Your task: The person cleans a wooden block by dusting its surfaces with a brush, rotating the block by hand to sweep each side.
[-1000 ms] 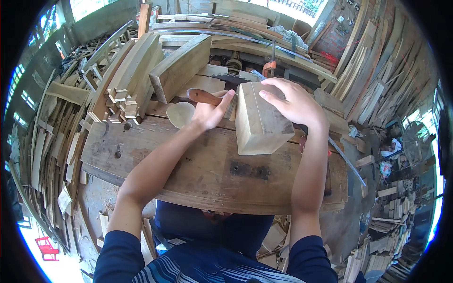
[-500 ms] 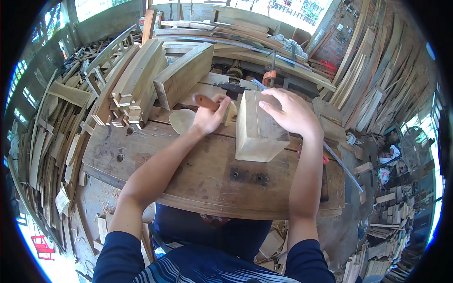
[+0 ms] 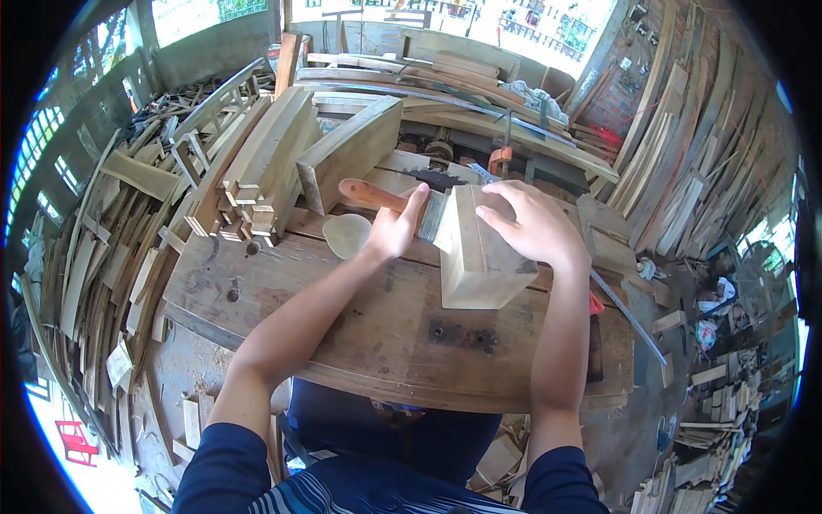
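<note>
Head view: nearest are 2 dark blue sleeves (image 3: pixel 224 467), with bare forearms reaching over a worn wooden bench (image 3: pixel 368 334). Toward the middle of the bench lies a thick pale wood block (image 3: pixel 475 255), its near end facing the person. The right hand (image 3: pixel 544 230) rests over the block's top with its fingers loosely spread and its thumb on the upper face. The left hand (image 3: pixel 394 233) is closed around a flat brush (image 3: pixel 377 196), whose brown handle points left and whose bristles point right. They meet the block's left side in the view, though whether they really touch is hard to tell. A pale shallow bowl (image 3: pixel 346 235) is just beside the left hand. Past the right forearm, a thin metal strip (image 3: pixel 631 317) juts beyond the bench. Farther off stand a broad board (image 3: pixel 349 156), a stack of timber (image 3: pixel 272 147) to its left, and an orange clamp (image 3: pixel 499 160). Long planks (image 3: pixel 462 107) lie behind these, and windows (image 3: pixel 244 7) shine at the back.
</note>
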The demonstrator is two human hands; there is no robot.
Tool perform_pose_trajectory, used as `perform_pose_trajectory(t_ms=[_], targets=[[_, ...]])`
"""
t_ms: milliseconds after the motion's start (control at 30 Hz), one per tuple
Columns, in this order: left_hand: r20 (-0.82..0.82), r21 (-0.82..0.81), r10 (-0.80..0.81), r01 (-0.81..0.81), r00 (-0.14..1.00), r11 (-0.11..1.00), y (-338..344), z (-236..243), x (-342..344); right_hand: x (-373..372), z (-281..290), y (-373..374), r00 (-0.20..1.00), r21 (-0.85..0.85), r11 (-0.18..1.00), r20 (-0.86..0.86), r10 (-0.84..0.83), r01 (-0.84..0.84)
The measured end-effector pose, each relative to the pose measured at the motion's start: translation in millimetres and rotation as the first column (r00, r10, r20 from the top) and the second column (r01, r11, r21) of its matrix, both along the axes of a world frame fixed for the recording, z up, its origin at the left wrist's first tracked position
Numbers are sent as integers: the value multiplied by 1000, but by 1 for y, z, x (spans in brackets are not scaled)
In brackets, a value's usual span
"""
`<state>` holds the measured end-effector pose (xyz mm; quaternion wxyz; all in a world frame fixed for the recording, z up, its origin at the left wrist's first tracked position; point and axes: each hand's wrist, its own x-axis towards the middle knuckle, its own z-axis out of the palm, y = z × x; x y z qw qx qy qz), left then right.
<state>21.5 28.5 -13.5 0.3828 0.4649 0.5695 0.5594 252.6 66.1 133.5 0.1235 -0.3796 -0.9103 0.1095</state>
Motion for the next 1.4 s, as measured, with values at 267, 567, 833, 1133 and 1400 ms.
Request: perform_pose_trajectory(t_ms=[267,567,833,1133,1400], targets=[[-689,144,169,-95,705,985,-21,27,19,-3,-8,1,977,166,971,-92,191,-174],[-457,707,339,104,822,700,-29,22,-2,-41,-7,-28,852,178,893,-272,448,-412],[-381,617,196,91,904,781,-20,16,13,-19,-2,0,837,-16,946,-471,278,-323],[-634,338,-271,575,724,745,-7,1,11,-8,-35,62,723,162,986,-685,91,29],[-595,213,-310,518,741,829,-11,11,11,13,9,13,889,-255,909,-407,209,-330]])
